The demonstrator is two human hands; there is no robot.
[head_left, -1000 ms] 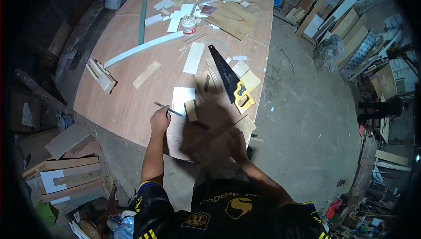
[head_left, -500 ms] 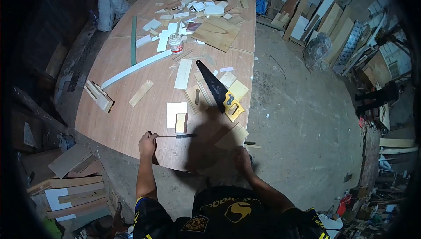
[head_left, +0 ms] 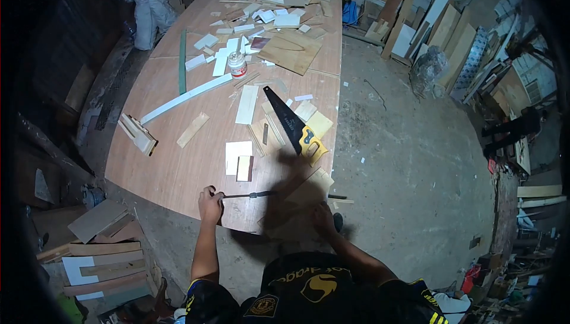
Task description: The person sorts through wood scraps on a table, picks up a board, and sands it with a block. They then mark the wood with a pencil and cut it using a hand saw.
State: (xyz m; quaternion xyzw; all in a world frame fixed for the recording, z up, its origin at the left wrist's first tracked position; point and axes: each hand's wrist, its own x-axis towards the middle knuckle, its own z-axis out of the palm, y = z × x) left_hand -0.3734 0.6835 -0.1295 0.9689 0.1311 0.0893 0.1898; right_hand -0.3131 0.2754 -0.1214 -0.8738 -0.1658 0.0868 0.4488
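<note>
Far left on the plywood surface [head_left: 178, 163]: lay a stack of moulding offcuts [head_left: 138, 134], with a long white strip [head_left: 184, 98] running off toward 1 o'clock.

Near the front edge: left hand [head_left: 210, 204], fingers clamped round one end of a slim metal tool [head_left: 249, 194]. Held low over the surface, shaft pointing to 3 o'clock. Too thin and dark to say whether chisel, file or screwdriver.

At 12 o'clock from the tool's middle: stood a small wood block [head_left: 244, 168], overlapping the lower right corner of a white panel [head_left: 236, 150]. Apart from the tool, not touched by it.

Further right, at 1 o'clock from the block: lay a handsaw [head_left: 291, 123], yellow handle nearest the body, untouched.

Right hand [head_left: 324, 219] rested at the surface's edge by a plywood offcut [head_left: 303, 196], deep in shadow; could not tell whether its fingers were apart or closed.

Judged as the step in hand: tool picked up and carried, not yet set to any wood. Next move would seem to call for steadying a workpiece with the right hand, probably the block at 12 o'clock, and bringing the tool's tip squarely to it.
</note>
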